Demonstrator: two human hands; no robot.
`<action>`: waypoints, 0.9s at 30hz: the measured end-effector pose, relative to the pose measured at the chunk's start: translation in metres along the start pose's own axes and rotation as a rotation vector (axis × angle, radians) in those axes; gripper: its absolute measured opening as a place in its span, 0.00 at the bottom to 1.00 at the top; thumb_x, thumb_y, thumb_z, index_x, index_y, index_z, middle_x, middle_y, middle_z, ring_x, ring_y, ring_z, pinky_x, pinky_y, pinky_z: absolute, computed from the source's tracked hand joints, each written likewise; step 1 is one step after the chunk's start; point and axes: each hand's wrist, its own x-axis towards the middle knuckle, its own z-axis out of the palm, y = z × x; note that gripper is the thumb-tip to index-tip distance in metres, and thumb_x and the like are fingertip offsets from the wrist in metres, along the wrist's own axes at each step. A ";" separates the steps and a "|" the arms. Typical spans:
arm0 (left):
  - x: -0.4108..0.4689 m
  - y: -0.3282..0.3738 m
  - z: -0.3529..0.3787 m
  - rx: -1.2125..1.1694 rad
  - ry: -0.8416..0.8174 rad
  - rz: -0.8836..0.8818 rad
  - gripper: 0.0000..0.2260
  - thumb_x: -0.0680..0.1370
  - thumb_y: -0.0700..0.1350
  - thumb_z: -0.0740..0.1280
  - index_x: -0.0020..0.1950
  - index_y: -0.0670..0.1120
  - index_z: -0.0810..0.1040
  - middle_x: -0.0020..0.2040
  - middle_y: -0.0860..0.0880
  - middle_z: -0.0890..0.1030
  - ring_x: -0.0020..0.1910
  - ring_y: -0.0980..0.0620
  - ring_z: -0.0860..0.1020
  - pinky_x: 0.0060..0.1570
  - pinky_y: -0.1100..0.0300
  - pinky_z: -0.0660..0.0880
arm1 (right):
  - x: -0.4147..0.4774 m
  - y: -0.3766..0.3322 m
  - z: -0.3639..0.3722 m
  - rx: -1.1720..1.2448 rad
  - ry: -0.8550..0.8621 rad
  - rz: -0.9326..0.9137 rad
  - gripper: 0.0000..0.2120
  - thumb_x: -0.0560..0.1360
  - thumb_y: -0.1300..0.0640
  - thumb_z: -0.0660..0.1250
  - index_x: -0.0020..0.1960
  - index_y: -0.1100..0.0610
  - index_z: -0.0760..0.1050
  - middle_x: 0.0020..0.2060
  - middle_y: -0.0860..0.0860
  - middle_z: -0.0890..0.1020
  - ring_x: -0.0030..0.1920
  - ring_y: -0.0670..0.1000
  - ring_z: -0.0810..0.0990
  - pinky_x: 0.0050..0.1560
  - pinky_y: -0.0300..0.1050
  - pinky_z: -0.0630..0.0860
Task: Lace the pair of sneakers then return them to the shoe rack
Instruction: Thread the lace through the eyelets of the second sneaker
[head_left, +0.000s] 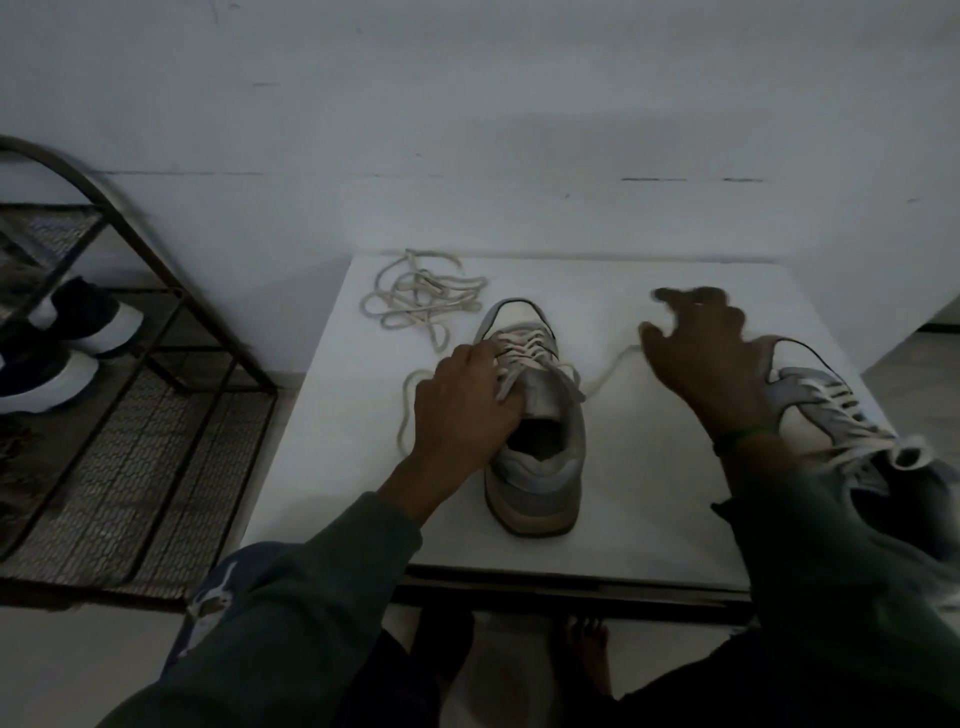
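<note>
A grey sneaker (540, 457) stands on the white table (343, 441), toe pointing away, its lace partly threaded through the front eyelets. My left hand (462, 400) grips its left side by the tongue, fingers curled over the laces. One lace end (608, 374) trails right from the shoe to the thumb of my right hand (706, 358), which is blurred with fingers spread above the table. The second sneaker (826, 410), laced, lies at the table's right edge, partly behind my right forearm. A loose tangled lace (426, 301) lies at the back left of the table.
A dark metal shoe rack (156, 374) with mesh shelves stands on the floor to the left, holding dark sneakers with white soles (78, 338). A white wall runs behind the table. My bare feet (584, 649) show under the table's front edge.
</note>
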 end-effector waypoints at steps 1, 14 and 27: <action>0.000 -0.001 -0.003 -0.084 -0.023 -0.009 0.18 0.74 0.55 0.66 0.61 0.48 0.76 0.56 0.46 0.78 0.55 0.45 0.77 0.51 0.53 0.73 | -0.002 -0.008 0.001 0.056 -0.095 -0.095 0.18 0.76 0.53 0.64 0.65 0.49 0.73 0.66 0.55 0.69 0.67 0.58 0.68 0.66 0.55 0.65; -0.005 -0.001 -0.019 0.034 0.016 0.012 0.11 0.77 0.54 0.64 0.40 0.49 0.67 0.35 0.55 0.70 0.36 0.53 0.69 0.34 0.59 0.61 | -0.014 -0.021 -0.025 1.041 -0.441 -0.026 0.13 0.79 0.57 0.61 0.37 0.61 0.74 0.23 0.48 0.72 0.26 0.47 0.71 0.33 0.43 0.72; -0.027 0.057 -0.035 -0.839 -0.333 0.175 0.14 0.78 0.48 0.65 0.38 0.41 0.81 0.32 0.50 0.81 0.31 0.58 0.77 0.36 0.66 0.71 | -0.047 -0.079 -0.046 1.934 -0.799 0.165 0.08 0.76 0.54 0.56 0.42 0.56 0.71 0.23 0.46 0.65 0.22 0.43 0.62 0.23 0.35 0.63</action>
